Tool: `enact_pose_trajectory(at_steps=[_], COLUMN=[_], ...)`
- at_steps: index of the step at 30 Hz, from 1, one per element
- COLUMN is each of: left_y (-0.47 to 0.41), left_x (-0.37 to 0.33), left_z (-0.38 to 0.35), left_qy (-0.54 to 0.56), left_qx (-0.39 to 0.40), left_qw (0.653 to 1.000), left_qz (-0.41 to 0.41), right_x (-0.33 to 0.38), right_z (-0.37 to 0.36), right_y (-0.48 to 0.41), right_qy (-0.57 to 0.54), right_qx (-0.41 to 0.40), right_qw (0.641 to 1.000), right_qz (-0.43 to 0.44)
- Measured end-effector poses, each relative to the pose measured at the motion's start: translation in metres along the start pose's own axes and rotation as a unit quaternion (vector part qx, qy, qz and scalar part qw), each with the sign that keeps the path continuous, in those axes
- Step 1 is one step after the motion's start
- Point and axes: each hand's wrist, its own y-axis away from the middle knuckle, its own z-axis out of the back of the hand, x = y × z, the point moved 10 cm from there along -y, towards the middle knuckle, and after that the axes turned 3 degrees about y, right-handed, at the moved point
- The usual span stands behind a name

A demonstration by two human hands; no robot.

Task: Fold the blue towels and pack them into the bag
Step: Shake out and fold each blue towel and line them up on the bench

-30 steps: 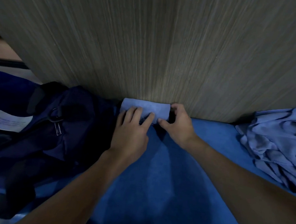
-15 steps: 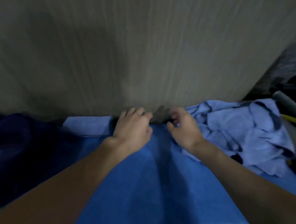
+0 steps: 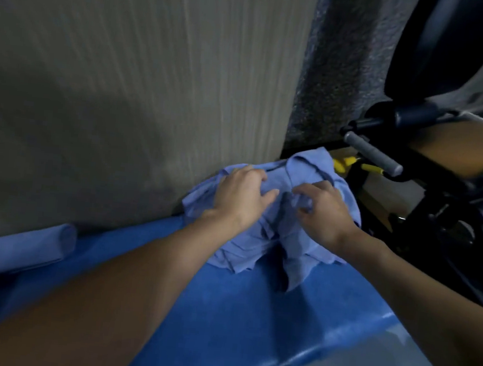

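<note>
Toward the far right corner of the blue surface point(image 3: 221, 313), hard against the wall panel point(image 3: 126, 83): crumpled pile of blue towels point(image 3: 258, 243), unfolded, layers tangled, with a flap trailing toward the near edge. Gripped from above by both hands. Left hand point(image 3: 242, 194) on the pile's left side, fingers curled down into the top layer, thumb stretched aside. Right hand point(image 3: 322, 214) half closed, thumb and fingers pinching a small bunch of cloth near the middle. Looks like singling out one towel for folding.

Along the far edge to the left, well apart from the pile: one folded towel point(image 3: 21, 247), not yet packed. No bag in view. Just beyond the right edge: black equipment point(image 3: 439, 202) with a grey foam handle point(image 3: 373, 154).

Likely to go wrong: lifting two or three layers at once, with the pinch placed where folds overlap. Could also drag the whole pile over the right edge into the equipment, given so little room at that corner. Worth pressing the rest down with one hand while pulling.
</note>
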Motion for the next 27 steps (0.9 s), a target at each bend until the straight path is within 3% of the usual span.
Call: enact_pose_trajectory(at_steps=[5,9,12,15,18,21,23,27], left_y=[-0.032,-0.049,-0.047,-0.045,-0.041,-0.034,-0.026,-0.006], left_x=[-0.014,-0.029,-0.036,-0.043,-0.049,-0.059,-0.055,-0.039], left_z=[-0.032,-0.049,-0.051,-0.047,-0.041,-0.037,-0.040,-0.028], left_qy=[0.143,0.122,0.072,0.134,0.197,0.306,0.399,0.468], left_qx=[0.015,0.066,0.072,0.051,0.056,0.072,0.090,0.065], left_qw=[0.986,0.989,0.994,0.990,0.978,0.946,0.899,0.854], left_qz=[0.088,0.057,0.044,0.016,0.027,0.084,0.159,0.216], right_x=[-0.005,-0.029,-0.051,-0.066,-0.065,-0.046,-0.023,0.005], right_z=[-0.004,0.019,0.007,-0.004,-0.001,0.019,0.030,0.033], right_y=[0.003,0.000,-0.012,-0.020,-0.022,-0.011,0.009,0.052], right_qy=[-0.011,0.053,0.015,-0.013,-0.023,-0.036,-0.068,-0.125], right_qx=[0.025,-0.036,0.036,0.073,0.043,-0.053,-0.112,-0.125], right_qw=[0.999,0.998,0.996,0.992,0.996,0.998,0.991,0.981], right_qz=[0.037,-0.019,-0.078,-0.099,-0.081,-0.024,0.036,0.081])
